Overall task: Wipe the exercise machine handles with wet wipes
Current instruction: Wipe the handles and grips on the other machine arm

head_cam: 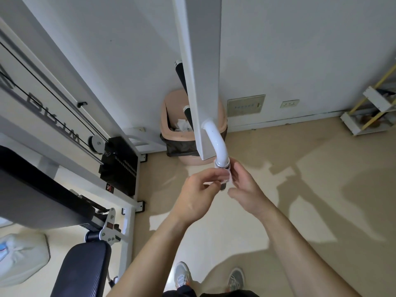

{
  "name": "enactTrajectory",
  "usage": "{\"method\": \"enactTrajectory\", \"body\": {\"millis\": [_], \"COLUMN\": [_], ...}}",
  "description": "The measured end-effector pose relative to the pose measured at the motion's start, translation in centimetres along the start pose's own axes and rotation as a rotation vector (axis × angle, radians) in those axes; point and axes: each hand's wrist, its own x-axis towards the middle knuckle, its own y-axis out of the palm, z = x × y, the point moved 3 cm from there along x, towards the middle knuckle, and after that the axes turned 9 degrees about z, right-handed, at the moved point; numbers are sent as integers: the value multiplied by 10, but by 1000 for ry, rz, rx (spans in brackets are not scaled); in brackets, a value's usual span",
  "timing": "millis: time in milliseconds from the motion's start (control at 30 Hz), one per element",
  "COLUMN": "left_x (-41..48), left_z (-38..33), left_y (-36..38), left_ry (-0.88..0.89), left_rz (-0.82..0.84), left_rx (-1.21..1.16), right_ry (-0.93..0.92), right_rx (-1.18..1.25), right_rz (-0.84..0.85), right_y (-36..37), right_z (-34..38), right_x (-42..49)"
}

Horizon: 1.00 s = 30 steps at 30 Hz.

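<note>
Left hand [198, 192] pinching wet wipe [227, 179] on handle [222, 186], right hand [247, 190] relaxed, touching wipe

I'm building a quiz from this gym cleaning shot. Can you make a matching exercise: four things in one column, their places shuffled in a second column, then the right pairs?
Things
1 wet wipe
2 waste bin
3 weight stack
4 shoes

Places
A bottom edge, on the floor
B at the grip, pinched by the left hand, next to the right hand
C by the wall, behind the white post
D left of the waste bin, black

Pairs: 1-B, 2-C, 3-D, 4-A
</note>
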Motion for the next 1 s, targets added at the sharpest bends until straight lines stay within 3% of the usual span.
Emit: {"method": "enactTrajectory", "body": {"millis": [67,167,267,367,467,533,667,767,900,1000], "left_x": [0,5,5,6,25,36,47,51,52,54], "left_z": [-6,-16,-24,-28,-37,-45,-42,-46,-49,-47], "left_y": [-1,-5,-23,-40,-32,-21,-11,-12,-16,-20], "left_ry": [32,72,79,74,1,-17,-17,-11,-2,0], "left_rz": [73,112,-80,-273,-130,-73,-87,-58,-50,-49], "left_rx": [44,26,-87,-208,-303,-324,-285,-232,-201,-212], "right_ry": [42,49,91,91,136,119,40,164,393,285], "right_rx": [-209,44,145,-86,-258,-262,-180,-194,-305,-273], "right_rz": [1,-80,-188,-167,2,19,-309,-504,-255,-62], "right_y": [2,17,23,18,3,-2,2,0,-13,-14], "right_z": [-4,2,6,6,10,17,-7,-50,-67,-16], "right_x": [4,22,40,45,50,51,46,37,41,48]}}
